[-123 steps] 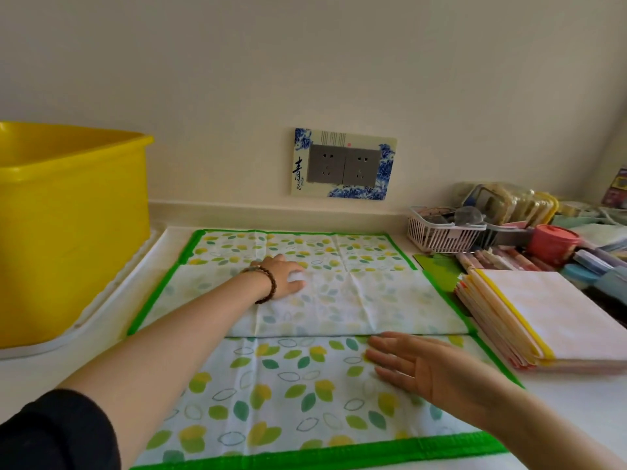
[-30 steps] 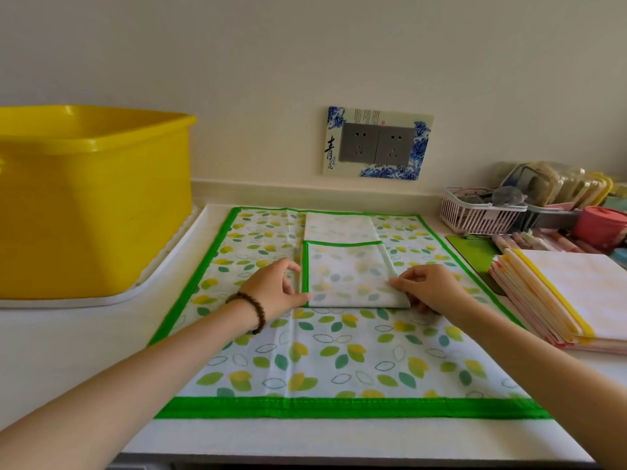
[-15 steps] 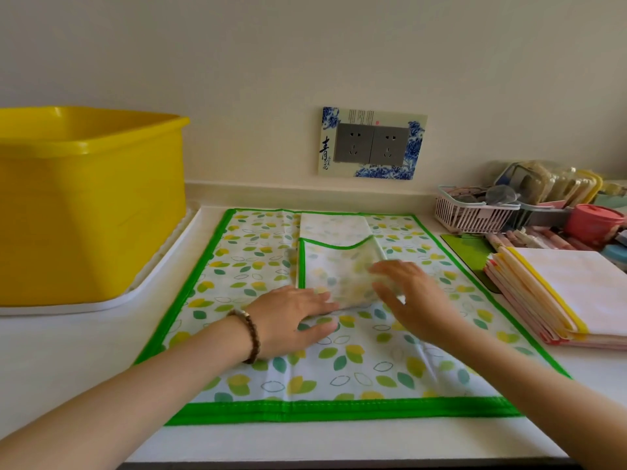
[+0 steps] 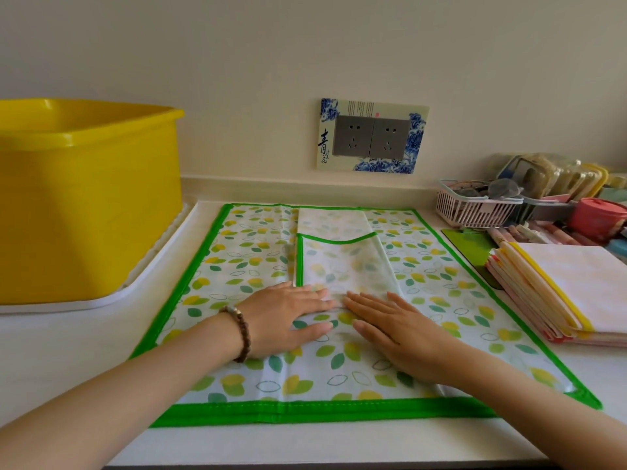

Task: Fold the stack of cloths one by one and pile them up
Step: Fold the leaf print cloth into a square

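Note:
A large leaf-patterned cloth (image 4: pixel 237 266) with a green border lies spread flat on the white counter. On its middle lies a narrow folded cloth (image 4: pixel 342 266) of the same pattern, pale side up, its upper layer edged in green and slightly lifted at the far right corner. My left hand (image 4: pixel 285 320) and my right hand (image 4: pixel 397 330) lie flat, palms down, side by side at the folded cloth's near end, fingertips touching it. A stack of cloths (image 4: pixel 576 286), pink and yellow edged, sits at the right.
A big yellow tub (image 4: pixel 84 205) stands on a white tray (image 4: pixel 152 266) at the left. At the back right are a pink wire basket (image 4: pixel 471 208), a red lidded pot (image 4: pixel 597 218) and packets. A green mat (image 4: pixel 471 245) lies under the stack. A socket plate (image 4: pixel 371 135) is on the wall.
A second ago both hands pinched the folded cloth's near corners. They let go, and now rest flat together at its near end.

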